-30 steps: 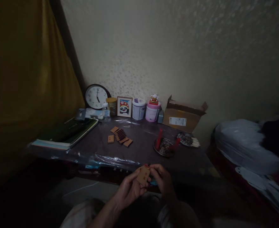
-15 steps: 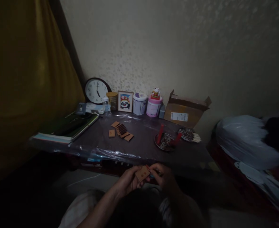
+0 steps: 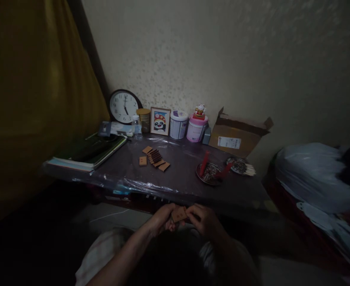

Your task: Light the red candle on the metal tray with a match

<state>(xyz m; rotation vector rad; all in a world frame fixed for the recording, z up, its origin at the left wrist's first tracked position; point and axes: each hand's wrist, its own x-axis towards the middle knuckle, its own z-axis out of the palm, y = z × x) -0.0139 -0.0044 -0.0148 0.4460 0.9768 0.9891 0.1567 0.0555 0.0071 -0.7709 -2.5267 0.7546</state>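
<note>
My left hand (image 3: 163, 218) is closed around a small brown cardboard matchbox (image 3: 179, 214) with dark reddish marks on its face, held low in front of the table. At the box's right end, my right hand (image 3: 203, 218) has its thumb and fingers pinched together. Tiny red tips show by those fingertips; what exactly they grip is too small and dark to make out. On the table lies a group of similar matchboxes (image 3: 155, 157), several standing on edge with dark sides up. One matchbox (image 3: 143, 161) lies flat to their left.
A metal plate (image 3: 213, 183) holds red candles (image 3: 204, 163), one upright, one leaning. Behind it another plate (image 3: 234, 162) bears pale sticks (image 3: 249, 170). Along the wall stand a clock (image 3: 124, 106), bottle (image 3: 137, 128), picture frame (image 3: 160, 121), tins (image 3: 178, 125) and carton (image 3: 233, 137). Books (image 3: 88, 155) lie left.
The view has shifted slightly, so the table things sit a little higher and further right. My left hand still holds the matchbox, now tilted a little differently, with my right fingers pinched at its end.
</note>
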